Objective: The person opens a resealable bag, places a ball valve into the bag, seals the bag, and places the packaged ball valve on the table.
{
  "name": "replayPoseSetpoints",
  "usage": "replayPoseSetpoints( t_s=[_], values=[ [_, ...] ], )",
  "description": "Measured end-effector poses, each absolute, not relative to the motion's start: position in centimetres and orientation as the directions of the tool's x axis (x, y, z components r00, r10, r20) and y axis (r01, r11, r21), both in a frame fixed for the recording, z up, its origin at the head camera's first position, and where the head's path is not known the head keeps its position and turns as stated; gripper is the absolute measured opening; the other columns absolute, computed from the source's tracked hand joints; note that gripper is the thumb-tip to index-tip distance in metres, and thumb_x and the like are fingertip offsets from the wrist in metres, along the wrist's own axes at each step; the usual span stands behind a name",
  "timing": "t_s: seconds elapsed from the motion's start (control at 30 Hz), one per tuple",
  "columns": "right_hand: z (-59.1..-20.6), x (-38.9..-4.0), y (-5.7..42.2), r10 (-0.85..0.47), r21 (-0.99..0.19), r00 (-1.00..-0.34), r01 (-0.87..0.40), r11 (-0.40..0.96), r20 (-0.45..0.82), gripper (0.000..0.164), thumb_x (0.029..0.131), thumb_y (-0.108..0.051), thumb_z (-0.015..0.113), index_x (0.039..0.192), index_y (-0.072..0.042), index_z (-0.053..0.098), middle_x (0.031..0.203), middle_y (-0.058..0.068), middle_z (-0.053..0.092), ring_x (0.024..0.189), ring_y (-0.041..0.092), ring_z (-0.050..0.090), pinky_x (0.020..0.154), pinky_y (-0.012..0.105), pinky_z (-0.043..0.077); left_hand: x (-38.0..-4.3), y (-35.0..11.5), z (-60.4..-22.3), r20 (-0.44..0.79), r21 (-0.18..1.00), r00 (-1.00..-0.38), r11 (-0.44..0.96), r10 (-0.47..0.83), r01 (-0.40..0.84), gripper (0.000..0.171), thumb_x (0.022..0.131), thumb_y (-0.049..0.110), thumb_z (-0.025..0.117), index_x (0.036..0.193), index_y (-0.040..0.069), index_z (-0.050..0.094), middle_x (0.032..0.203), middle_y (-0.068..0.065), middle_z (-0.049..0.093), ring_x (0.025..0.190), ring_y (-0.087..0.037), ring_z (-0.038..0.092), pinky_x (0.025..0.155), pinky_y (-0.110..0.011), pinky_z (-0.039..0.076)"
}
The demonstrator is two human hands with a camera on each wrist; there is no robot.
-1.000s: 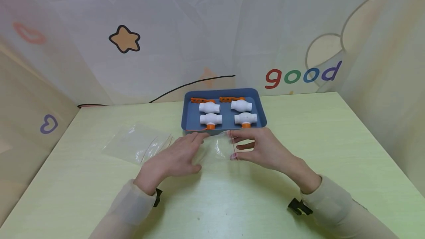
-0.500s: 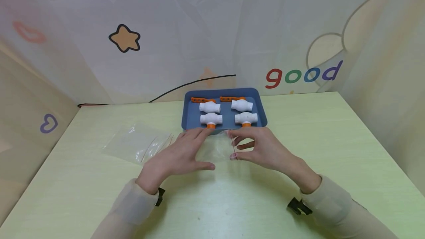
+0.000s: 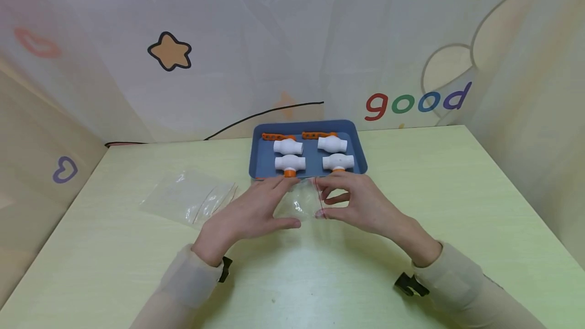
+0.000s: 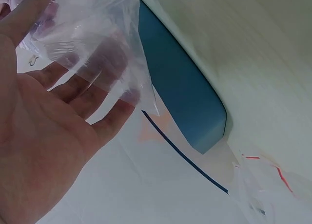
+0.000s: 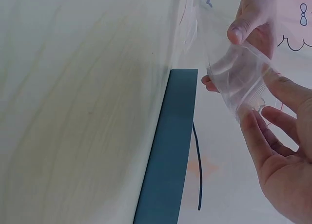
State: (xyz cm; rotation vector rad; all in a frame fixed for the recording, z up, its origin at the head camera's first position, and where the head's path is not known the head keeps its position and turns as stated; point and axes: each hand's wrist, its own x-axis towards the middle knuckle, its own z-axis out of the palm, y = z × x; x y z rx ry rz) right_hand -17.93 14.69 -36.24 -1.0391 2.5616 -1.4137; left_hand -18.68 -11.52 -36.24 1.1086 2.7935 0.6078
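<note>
A clear zip-lock bag (image 3: 298, 204) with a red line along its mouth is held above the table in front of the blue tray. My right hand (image 3: 361, 202) pinches the mouth end between thumb and fingertips, as the right wrist view shows with the bag (image 5: 233, 70) spread between both hands. My left hand (image 3: 253, 209) is at the other end, thumb on the near side and fingers extended along the far side. In the left wrist view its fingers (image 4: 80, 90) show through the bag's film, fairly straight and spread.
The blue tray (image 3: 362, 159) stands just beyond my hands, holding several white valves (image 3: 332, 144) with orange handles. More clear zip-lock bags (image 3: 183, 197) lie flat to the left. A printed cloth (image 3: 256, 50) hangs behind the pale table (image 3: 411, 176).
My left hand has moved right along the bag toward my right hand, its thumb stretching out from below. The bag's body has bunched up a little. My right hand has kept its pinch in place.
</note>
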Motion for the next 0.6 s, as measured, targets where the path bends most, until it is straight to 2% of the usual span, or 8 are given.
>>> replayPoseSetpoints(
  t_s=[0.2, 0.43, 0.6],
  values=[
    [-36.13, -17.87, 14.71, -0.567, -0.766, -0.782, -0.523, 0.374, 0.258, 0.051, 0.08, -0.006, 0.089, 0.127, -0.004, 0.07, 0.106, 0.002, 0.066, 0.095, 0.019, 0.07, 0.079, 0.035, 0.061, -18.79, -11.46, -36.35, 0.082, 0.388, -0.739, 0.661, 0.669, 0.642, 0.073, 0.091, 0.043, 0.079, 0.146, 0.007, 0.049, 0.138, -0.01, 0.058, 0.126, -0.025, 0.055, 0.11, -0.05, 0.038],
    [-36.37, -17.97, 14.68, -0.556, -0.777, -0.788, -0.516, 0.361, 0.265, 0.052, 0.082, -0.005, 0.087, 0.13, 0.0, 0.067, 0.11, 0.007, 0.067, 0.097, 0.023, 0.069, 0.082, 0.037, 0.06, -18.75, -11.55, -36.29, 0.07, 0.397, -0.749, 0.67, 0.659, 0.627, 0.073, 0.092, 0.044, 0.078, 0.147, 0.006, 0.049, 0.138, -0.01, 0.057, 0.125, -0.026, 0.055, 0.109, -0.049, 0.04],
    [-36.4, -17.89, 14.66, -0.546, -0.771, -0.785, -0.532, 0.35, 0.293, 0.05, 0.082, -0.003, 0.086, 0.129, -0.002, 0.068, 0.109, 0.006, 0.068, 0.098, 0.022, 0.069, 0.083, 0.039, 0.06, -18.86, -11.73, -36.44, 0.087, 0.407, -0.742, 0.656, 0.664, 0.635, 0.071, 0.092, 0.043, 0.078, 0.146, 0.006, 0.05, 0.13, -0.01, 0.062, 0.119, -0.025, 0.058, 0.105, -0.047, 0.044]
  ],
)
